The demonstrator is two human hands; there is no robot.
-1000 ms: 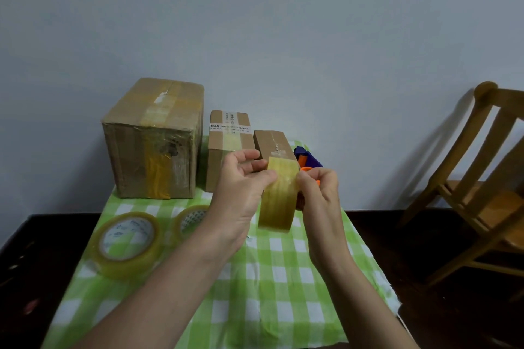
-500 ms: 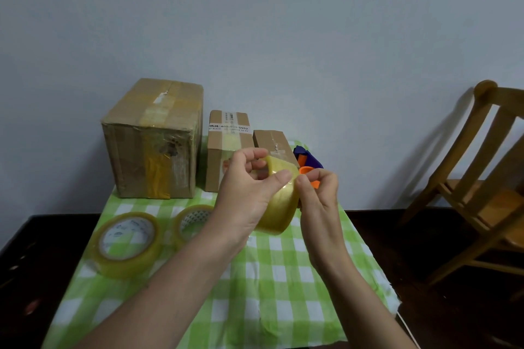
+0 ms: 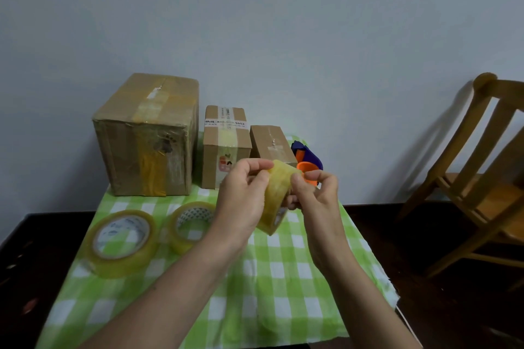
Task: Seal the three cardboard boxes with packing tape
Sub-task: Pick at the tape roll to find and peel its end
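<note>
Three cardboard boxes stand at the back of the table: a large box (image 3: pixel 147 136), a medium box (image 3: pixel 225 147) and a small box (image 3: pixel 272 144), each with old tape on top. In front of them I hold a yellowish tape roll (image 3: pixel 276 198) above the table. My left hand (image 3: pixel 243 198) grips its left side. My right hand (image 3: pixel 317 195) pinches its outer face with thumb and fingers.
Two more tape rolls, a big roll (image 3: pixel 122 243) and a smaller roll (image 3: pixel 191 226), lie on the green checked tablecloth (image 3: pixel 283 277) at the left. A blue and orange tape dispenser (image 3: pixel 307 162) sits behind my hands. A wooden chair (image 3: pixel 482 178) stands at the right.
The roll has been turned slightly in my hands, and my right fingers have shifted along its outer face. Boxes and the other rolls have not moved.
</note>
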